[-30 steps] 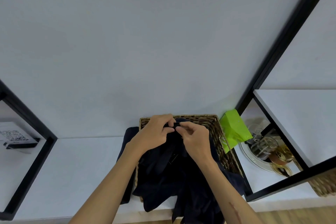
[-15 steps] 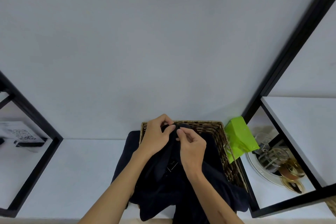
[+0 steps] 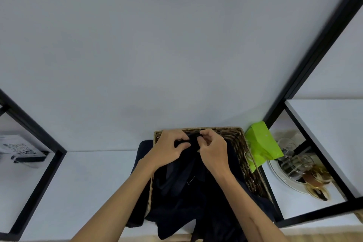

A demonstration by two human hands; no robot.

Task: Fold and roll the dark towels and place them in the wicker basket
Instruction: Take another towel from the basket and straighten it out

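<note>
Over the wicker basket (image 3: pixel 240 144), left hand (image 3: pixel 170 150) and right hand (image 3: pixel 213 150) each pinch the dark towels (image 3: pixel 188 192), grip clamped.

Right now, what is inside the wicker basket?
Loose dark towels fill the wicker basket, spilling over its edges. Both hands pinch a fold. The basket's bottom is covered.

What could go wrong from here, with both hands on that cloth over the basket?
1. The dark towels lie bunched and spill over the wicker basket rim and shelf edge; loose ends could slide off.
2. Left hand and right hand only pinch a small edge, so it may slip.
3. Pulling could nudge the basket into the green bag beside it.
</note>
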